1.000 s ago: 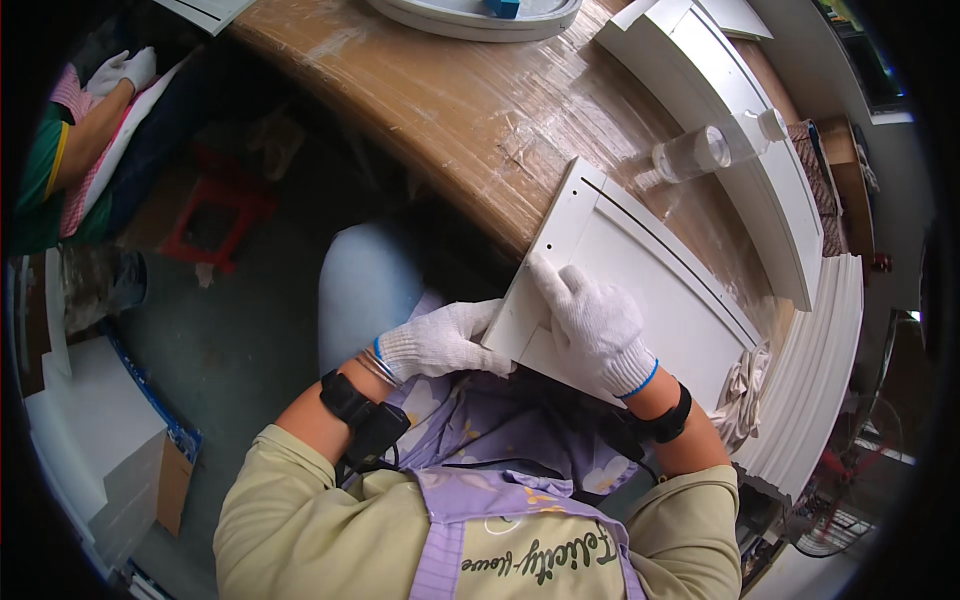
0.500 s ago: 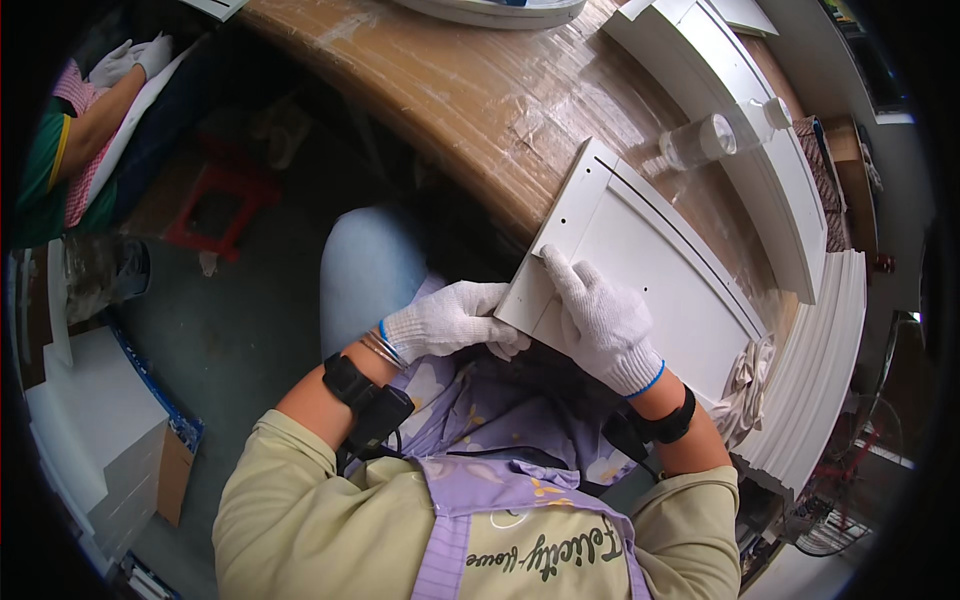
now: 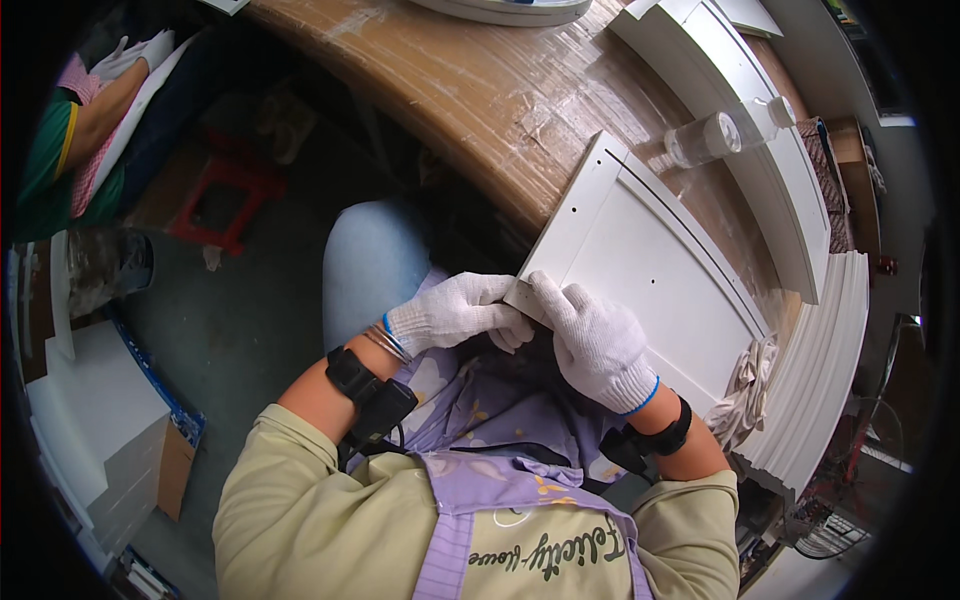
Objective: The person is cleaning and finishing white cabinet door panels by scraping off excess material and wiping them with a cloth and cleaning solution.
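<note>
A white panel (image 3: pixel 625 260) with a few small dark holes and a long slot lies at a slant, partly over the table's near edge. My left hand (image 3: pixel 455 312), in a white knit glove, pinches its near left corner, with the thumb and fingers on either side. My right hand (image 3: pixel 603 350), gloved likewise, rests on the panel's face beside that corner. Its index finger is stretched out and presses on the surface close to my left fingertips. The other right fingers are bent, and their tips are partly hidden.
The wooden table (image 3: pixel 450 90) is covered in clear film. Beyond the panel lie a curved white part (image 3: pixel 735 120) and a clear plastic bottle (image 3: pixel 700 138). A crumpled cloth (image 3: pixel 745 395) and stacked white mouldings (image 3: pixel 815 370) are at the right. A red stool (image 3: pixel 225 195) stands left, near another person's gloved hands (image 3: pixel 135 60).
My right hand has drawn its index finger along the panel's left margin toward the near corner. The panel has shifted slightly right. My left hand still grips the corner.
</note>
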`<state>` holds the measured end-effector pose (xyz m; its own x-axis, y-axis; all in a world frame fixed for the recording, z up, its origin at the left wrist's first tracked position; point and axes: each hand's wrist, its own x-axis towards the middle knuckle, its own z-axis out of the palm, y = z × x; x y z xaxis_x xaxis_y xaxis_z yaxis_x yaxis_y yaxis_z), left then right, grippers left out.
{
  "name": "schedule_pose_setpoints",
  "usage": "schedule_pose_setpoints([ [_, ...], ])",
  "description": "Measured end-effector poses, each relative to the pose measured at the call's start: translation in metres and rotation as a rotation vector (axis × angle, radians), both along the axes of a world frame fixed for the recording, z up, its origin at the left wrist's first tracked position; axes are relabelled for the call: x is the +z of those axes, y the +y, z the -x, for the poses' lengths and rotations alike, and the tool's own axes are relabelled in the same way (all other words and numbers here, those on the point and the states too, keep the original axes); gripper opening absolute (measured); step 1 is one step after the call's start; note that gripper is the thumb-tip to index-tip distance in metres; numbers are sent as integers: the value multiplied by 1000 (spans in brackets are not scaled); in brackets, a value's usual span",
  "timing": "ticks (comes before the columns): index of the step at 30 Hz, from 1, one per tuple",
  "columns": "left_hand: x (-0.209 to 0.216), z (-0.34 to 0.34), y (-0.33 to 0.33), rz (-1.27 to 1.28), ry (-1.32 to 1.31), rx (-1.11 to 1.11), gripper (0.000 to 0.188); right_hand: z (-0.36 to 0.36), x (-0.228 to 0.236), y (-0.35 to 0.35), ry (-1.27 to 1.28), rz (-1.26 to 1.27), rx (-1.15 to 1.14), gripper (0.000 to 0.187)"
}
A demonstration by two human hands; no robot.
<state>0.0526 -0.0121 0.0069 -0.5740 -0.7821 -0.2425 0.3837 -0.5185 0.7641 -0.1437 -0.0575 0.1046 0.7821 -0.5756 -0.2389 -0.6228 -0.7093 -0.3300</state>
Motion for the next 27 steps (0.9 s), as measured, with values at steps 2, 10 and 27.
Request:
schedule_pose_setpoints([
  [2,-5,2,0,9,-10,-11,20,0,-1,6,47,46,53,58],
  [10,-6,2,2,18,-28,-13,20,4,-3,4,16,-7,97,58],
  [27,-6,2,2,57,-30,18,20,-1,1,7,22,27,38,55],
])
